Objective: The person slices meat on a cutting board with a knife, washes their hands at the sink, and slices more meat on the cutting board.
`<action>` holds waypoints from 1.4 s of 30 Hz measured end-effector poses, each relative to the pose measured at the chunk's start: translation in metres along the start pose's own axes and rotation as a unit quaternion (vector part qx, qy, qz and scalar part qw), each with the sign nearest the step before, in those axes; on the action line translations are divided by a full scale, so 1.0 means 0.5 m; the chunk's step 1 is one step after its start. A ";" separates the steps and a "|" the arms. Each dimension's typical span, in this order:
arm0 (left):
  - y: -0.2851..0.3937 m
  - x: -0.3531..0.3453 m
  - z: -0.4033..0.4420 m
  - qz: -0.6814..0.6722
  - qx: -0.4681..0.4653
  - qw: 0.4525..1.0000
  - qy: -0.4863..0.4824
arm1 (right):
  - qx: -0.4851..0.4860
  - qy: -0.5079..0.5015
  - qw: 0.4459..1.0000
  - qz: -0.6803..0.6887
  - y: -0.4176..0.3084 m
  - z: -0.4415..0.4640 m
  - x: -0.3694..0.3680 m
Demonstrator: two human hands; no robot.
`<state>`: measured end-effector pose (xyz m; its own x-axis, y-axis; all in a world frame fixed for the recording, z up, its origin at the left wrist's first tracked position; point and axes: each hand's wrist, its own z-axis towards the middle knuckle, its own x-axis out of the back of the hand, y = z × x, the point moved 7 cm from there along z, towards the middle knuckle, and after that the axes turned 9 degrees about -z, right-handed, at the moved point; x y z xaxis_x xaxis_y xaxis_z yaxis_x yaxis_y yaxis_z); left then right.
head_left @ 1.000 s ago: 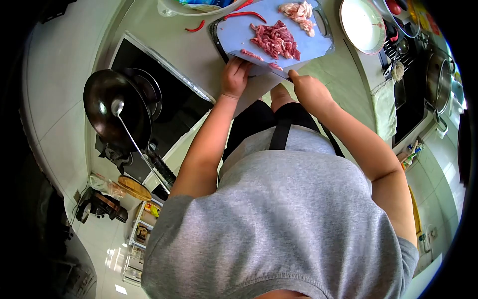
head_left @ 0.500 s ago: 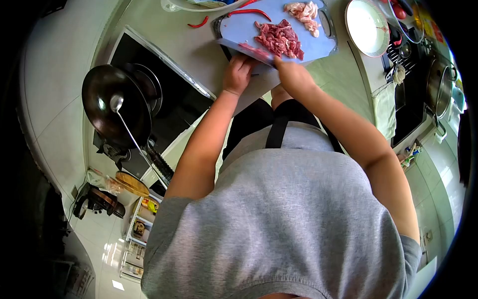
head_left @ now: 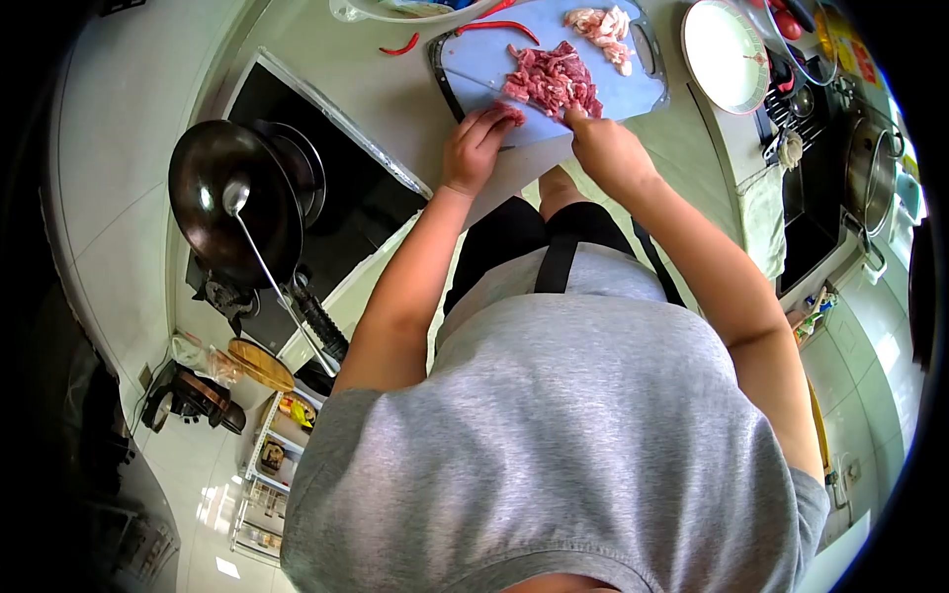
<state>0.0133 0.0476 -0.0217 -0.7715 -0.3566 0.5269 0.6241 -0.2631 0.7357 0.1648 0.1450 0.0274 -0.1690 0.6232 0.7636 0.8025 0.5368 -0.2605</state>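
My left hand (head_left: 474,148) has its fingers closed on a small piece of red meat (head_left: 510,113) at the near left edge of the blue cutting board (head_left: 633,94). My right hand (head_left: 605,146) grips the handle of a knife (head_left: 494,83), whose thin blade points left across the board. A heap of cut red meat (head_left: 554,75) lies just beyond the blade. Pale, fatty pieces (head_left: 601,32) sit at the board's far right. One red chili (head_left: 497,27) lies along the far left edge of the board.
Another chili (head_left: 400,45) is on the counter near a clear bowl (head_left: 346,10). At left, a wok (head_left: 222,198) with a ladle (head_left: 235,196) stands over the black cooktop (head_left: 346,188). A white bowl (head_left: 725,57) is at right, near a cloth (head_left: 762,222) and a metal pot (head_left: 870,168).
The knife has moved from the board's near edge to beside the meat heap, on the far side of the small piece. My left fingers now show on that piece.
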 end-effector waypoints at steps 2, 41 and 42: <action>-0.008 0.000 -0.002 0.003 0.004 1.000 0.001 | 0.008 0.002 1.000 0.016 -0.008 -0.019 0.000; -0.025 -0.039 -0.016 0.025 0.019 0.999 0.005 | 0.065 0.006 0.998 0.024 -0.052 0.103 -0.053; -0.015 -0.035 -0.010 0.030 -0.002 0.999 0.016 | 0.062 0.008 0.998 0.022 -0.028 0.092 -0.048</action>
<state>0.0227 0.0515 -0.0385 -0.7287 -0.4002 0.5558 0.6694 -0.2447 0.7014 0.1311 0.1487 -0.0143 -0.1248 0.6399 0.7582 0.7321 0.5752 -0.3649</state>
